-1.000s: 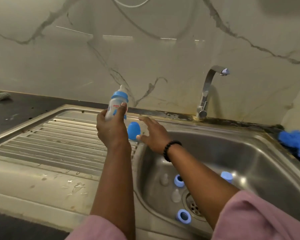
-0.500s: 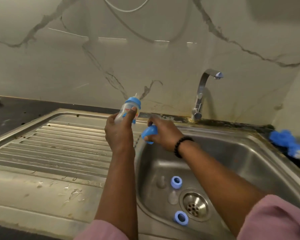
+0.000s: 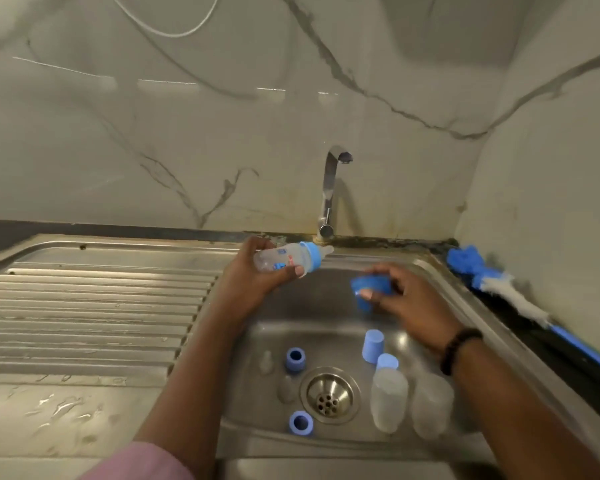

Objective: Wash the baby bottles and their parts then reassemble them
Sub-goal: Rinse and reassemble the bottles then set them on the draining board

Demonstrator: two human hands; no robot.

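Holding a bottle (image 3: 284, 261) sideways, left hand (image 3: 253, 282) gripping, right hand (image 3: 402, 296) pinching its blue cap (image 3: 369, 289) — disassembly, I judge — collar next.

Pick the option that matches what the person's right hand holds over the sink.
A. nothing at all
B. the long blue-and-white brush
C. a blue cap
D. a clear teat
C: the right hand has its fingers curled round a blue cap above the sink, while the left hand holds the bottle; the brush lies untouched on the counter at the right.
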